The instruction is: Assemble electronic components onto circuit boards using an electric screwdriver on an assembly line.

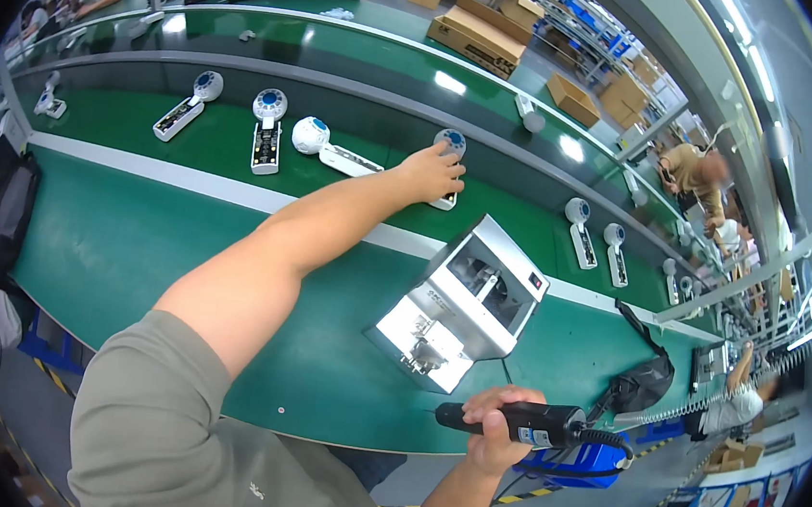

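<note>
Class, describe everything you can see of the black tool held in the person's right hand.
The black power screwdriver is a slim cylinder of what looks like hard plastic, lying roughly level, its narrow tip pointing left toward the person's body side. The right hand wraps its middle, fingers curled over the top. A coiled black cable leaves its rear end. It hangs off the near edge of the green table, just below the white metal box machine, touching neither.

Bright overhead strip lights glare on the belt [365, 57]; edges perhaps blurred.
</note>
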{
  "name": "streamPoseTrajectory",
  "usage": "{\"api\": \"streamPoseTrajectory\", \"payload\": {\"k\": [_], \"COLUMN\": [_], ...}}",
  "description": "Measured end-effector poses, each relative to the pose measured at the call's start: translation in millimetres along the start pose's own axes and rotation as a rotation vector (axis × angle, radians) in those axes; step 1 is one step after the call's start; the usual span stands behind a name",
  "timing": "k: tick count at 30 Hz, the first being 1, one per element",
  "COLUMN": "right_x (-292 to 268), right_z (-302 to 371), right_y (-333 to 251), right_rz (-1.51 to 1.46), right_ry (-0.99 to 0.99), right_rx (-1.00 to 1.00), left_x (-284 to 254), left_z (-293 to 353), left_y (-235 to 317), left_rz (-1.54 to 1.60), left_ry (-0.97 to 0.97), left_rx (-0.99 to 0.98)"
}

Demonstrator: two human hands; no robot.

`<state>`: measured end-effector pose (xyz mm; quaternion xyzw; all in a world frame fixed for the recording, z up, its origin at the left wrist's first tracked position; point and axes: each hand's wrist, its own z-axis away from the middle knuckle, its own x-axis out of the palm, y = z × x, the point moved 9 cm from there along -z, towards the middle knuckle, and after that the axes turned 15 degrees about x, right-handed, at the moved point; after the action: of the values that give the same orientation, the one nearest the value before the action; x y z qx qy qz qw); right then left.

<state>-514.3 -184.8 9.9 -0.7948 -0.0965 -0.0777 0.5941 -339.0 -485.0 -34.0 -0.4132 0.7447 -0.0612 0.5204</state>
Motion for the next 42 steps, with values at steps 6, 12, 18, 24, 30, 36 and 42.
{"api": "streamPoseTrajectory", "payload": {"k": [6, 12, 18, 24, 30, 36, 42], "right_x": [-8, 14, 59, 71, 83, 97, 108], "right_z": [1, -7, -29, -46, -52, -39, -33], "right_y": [-2, -26, -68, -62, -50, -39, -6], "right_rz": [-0.011, -0.044, -0.123, -0.059, 0.012, -0.079, -0.163], "right_ry": [0.004, -0.218, -0.325, -0.352, -0.407, -0.422, -0.414], "right_rx": [0.013, 0.002, -0.149, -0.201, -0.154, -0.059, 0.026], "left_x": [-94, -266, -229, -210, -204, -203, -198], "left_z": [39, 95, 110, 123, 142, 145, 148], "left_y": [-34, 29, 195, 197, 192, 191, 194], "left_rz": [0.306, 0.513, 0.657, 0.715, 0.768, 0.757, 0.835], "left_ry": [0.304, 0.344, -0.21, -0.152, -0.028, 0.036, -0.004], "left_rx": [-0.363, -0.141, 0.187, 0.134, 0.114, 0.101, 0.102]}}
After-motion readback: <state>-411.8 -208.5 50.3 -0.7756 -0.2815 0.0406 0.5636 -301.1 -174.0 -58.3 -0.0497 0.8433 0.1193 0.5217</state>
